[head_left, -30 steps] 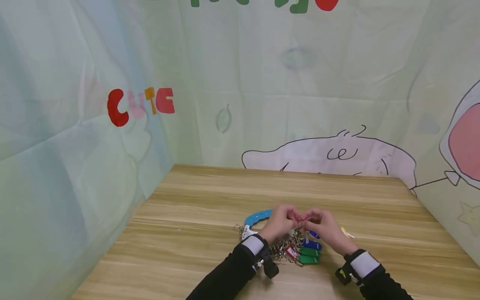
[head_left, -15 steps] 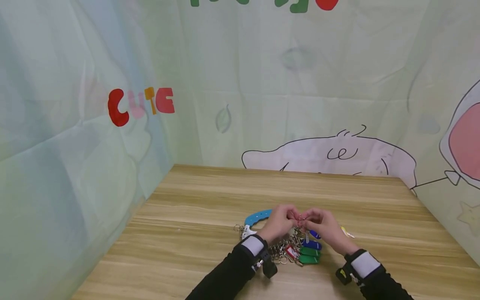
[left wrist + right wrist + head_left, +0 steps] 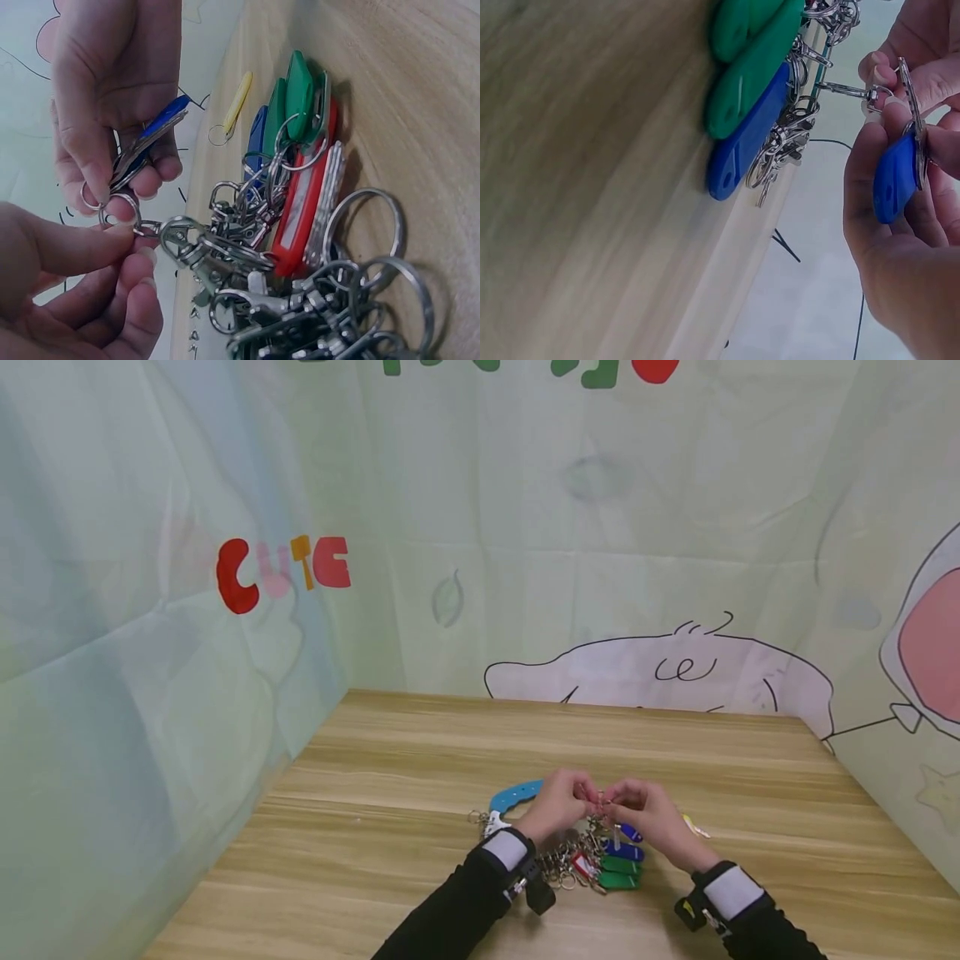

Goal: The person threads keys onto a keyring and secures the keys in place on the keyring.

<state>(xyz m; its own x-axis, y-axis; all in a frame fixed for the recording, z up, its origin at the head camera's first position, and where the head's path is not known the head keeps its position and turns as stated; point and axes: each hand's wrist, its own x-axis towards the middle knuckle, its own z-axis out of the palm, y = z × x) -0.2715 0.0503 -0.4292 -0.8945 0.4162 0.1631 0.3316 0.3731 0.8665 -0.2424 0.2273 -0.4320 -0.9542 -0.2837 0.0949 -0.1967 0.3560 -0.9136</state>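
Between thumb and fingers my left hand (image 3: 558, 806) pinches a metal split ring (image 3: 129, 210) joined to a swivel clasp (image 3: 174, 232). My right hand (image 3: 660, 825) holds a key (image 3: 912, 105) with a blue tag (image 3: 897, 180), its small ring close against the split ring. Whether the two rings are linked is too fine to tell. Both hands meet just above a heap of metal clasps and rings (image 3: 300, 315). In the heap lie a red tag (image 3: 304, 202) with keys, green tags (image 3: 298, 97) and a blue tag (image 3: 742, 146).
A blue curved band (image 3: 516, 795) with a white part (image 3: 495, 822) lies left of the heap, partly behind my left hand. A key with a yellow tag (image 3: 693, 825) lies on the wooden table (image 3: 390, 860) to the right. Printed cloth (image 3: 480, 527) hangs behind the table.
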